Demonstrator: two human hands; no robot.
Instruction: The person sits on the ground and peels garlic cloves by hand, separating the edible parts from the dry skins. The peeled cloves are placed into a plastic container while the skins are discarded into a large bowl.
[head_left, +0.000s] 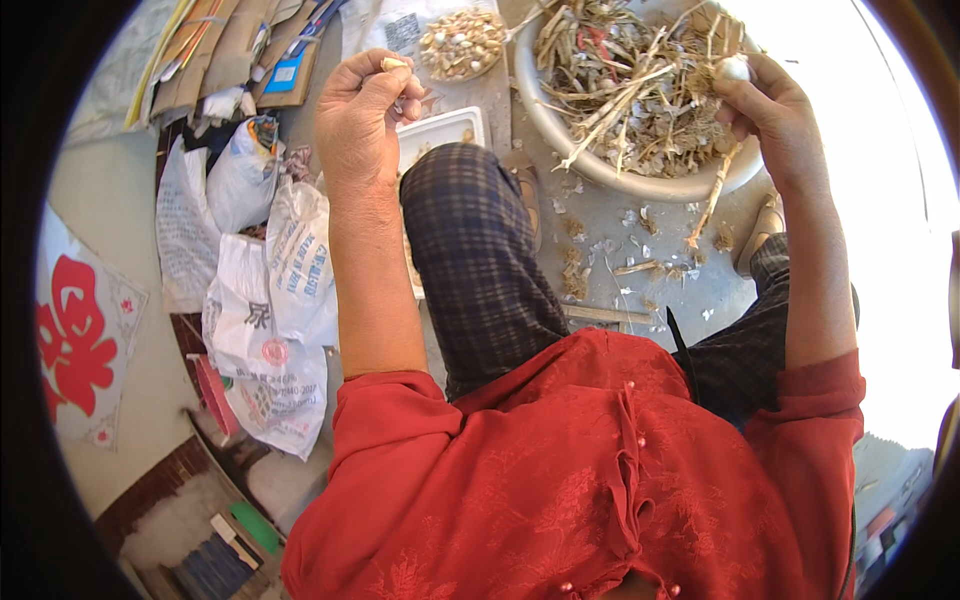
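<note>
My left hand (364, 112) is raised above the ground, pinching a pale garlic clove (394, 64) between thumb and forefinger. In my right hand (776, 112) is a whitish garlic bulb (733, 69), held with the thumb across it over the basin's right side. A large light-grey basin (541, 124) is heaped with dried garlic stalks (622, 97), roots and papery skins. Beyond my left hand lies a pile of loose cloves (463, 43). A white tray (484, 124) with some cloves in it is partly hidden behind my left knee.
Skins and root tufts (575, 270) litter the concrete floor. A dry stalk (716, 191) hangs below my right hand; I cannot tell what it joins. White woven sacks (274, 300) line the left side, with flattened cardboard (214, 56) beyond. A wooden strip (607, 313) lies between my legs.
</note>
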